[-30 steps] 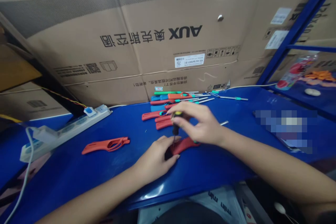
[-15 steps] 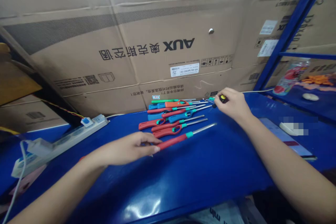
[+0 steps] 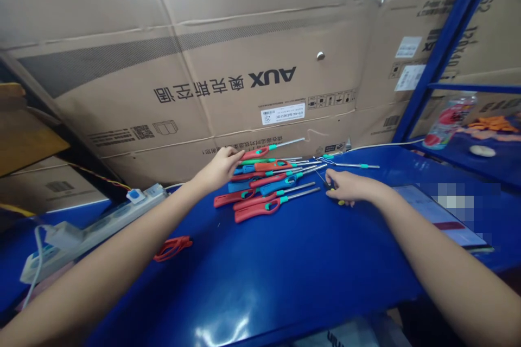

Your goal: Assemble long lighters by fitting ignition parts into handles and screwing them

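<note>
My left hand is closed on the handle of a red gas lighter with a long metal nozzle, at the back of a pile. Beneath it several similar lighters lie side by side, nozzles to the right: a red lighter in front, a blue lighter and an orange lighter further back. To the right of the nozzles, my right hand grips a black and yellow screwdriver, its thin shaft pointing up and left. Loose metal nozzles with teal collars lie behind that hand.
A red plastic piece lies on the blue table, near my left forearm. A white power strip runs along the left. A flat panel lies at right, a bottle behind it. Large cardboard stands at the back.
My left hand has carried the red lighter from the front of the pile to its back. My right hand has come nearer, turning the screwdriver so its shaft shows.
</note>
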The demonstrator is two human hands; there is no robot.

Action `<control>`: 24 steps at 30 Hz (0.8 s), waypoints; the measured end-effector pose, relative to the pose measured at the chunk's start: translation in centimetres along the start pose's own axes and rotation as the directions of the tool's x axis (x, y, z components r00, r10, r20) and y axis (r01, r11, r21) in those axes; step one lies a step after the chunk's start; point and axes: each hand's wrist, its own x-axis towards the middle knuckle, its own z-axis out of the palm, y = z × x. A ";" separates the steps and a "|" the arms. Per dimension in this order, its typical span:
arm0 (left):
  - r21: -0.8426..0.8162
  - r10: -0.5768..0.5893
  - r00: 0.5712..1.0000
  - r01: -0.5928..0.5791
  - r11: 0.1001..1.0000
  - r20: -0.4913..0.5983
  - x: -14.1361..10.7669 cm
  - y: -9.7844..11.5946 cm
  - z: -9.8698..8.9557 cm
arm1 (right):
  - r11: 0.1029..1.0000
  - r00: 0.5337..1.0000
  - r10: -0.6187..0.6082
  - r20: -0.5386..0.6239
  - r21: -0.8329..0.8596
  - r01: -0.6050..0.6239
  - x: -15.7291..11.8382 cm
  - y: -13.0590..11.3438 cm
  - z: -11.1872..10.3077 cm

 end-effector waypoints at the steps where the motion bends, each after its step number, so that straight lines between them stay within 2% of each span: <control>1: 0.011 0.013 1.000 -0.013 1.000 0.007 0.3 -0.5 0.6 | 1.000 1.000 -0.015 0.005 -0.011 0.015 0.1 0.2 0.0; 6: 0.050 0.030 0.998 -0.033 0.998 0.047 1.6 -2.4 2.3 | 0.994 0.996 -0.089 -0.010 -0.070 0.088 0.7 1.4 -0.4; 14: 0.123 -0.054 0.997 0.046 0.991 0.062 2.2 -3.2 3.0 | 0.983 0.989 -0.150 -0.004 -0.112 0.149 0.9 2.4 -0.7; 17: 0.163 -0.088 0.995 0.080 0.983 0.042 2.0 -2.5 2.9 | 0.975 0.980 -0.182 -0.076 -0.142 0.170 0.9 2.1 -0.7; 20: 0.186 -0.127 0.992 0.125 0.975 0.000 1.6 -1.2 2.2 | 0.965 0.951 -0.223 -0.215 -0.188 0.183 1.0 1.7 -0.6; 24: 0.182 -0.197 0.980 0.195 0.964 -0.007 0.1 0.6 0.0 | 0.950 0.893 -0.291 -0.342 -0.215 0.227 1.0 1.1 -0.5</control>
